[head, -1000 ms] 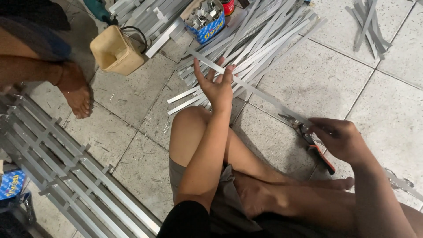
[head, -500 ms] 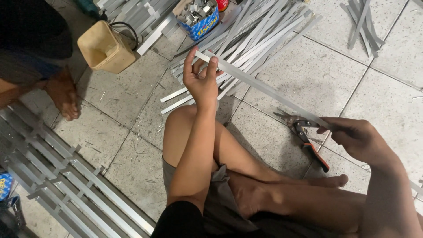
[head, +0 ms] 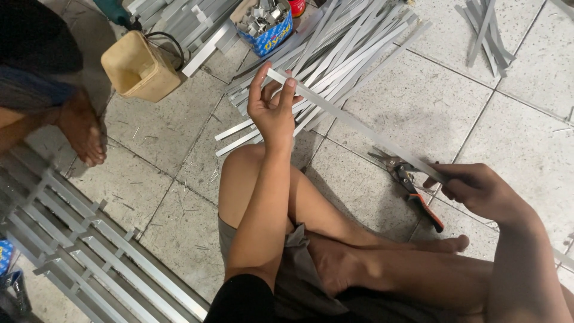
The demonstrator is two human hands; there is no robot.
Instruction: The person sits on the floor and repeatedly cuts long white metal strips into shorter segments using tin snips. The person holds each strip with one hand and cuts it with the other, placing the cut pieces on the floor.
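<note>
The strip (head: pixel 359 128) runs diagonally across mid-frame, held at both ends so it stays level off the floor. Left hand (head: pixel 272 107) pinches the upper end with fingertips, right hand (head: pixel 478 188) is closed round the lower end. Snips (head: pixel 409 182) lie just beneath, strip pile (head: pixel 353 42) up top.

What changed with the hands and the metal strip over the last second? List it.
The left hand took hold of the metal strip's far end, after only touching it open-palmed. The right hand kept gripping the near end. The snips stayed on the floor.
</note>
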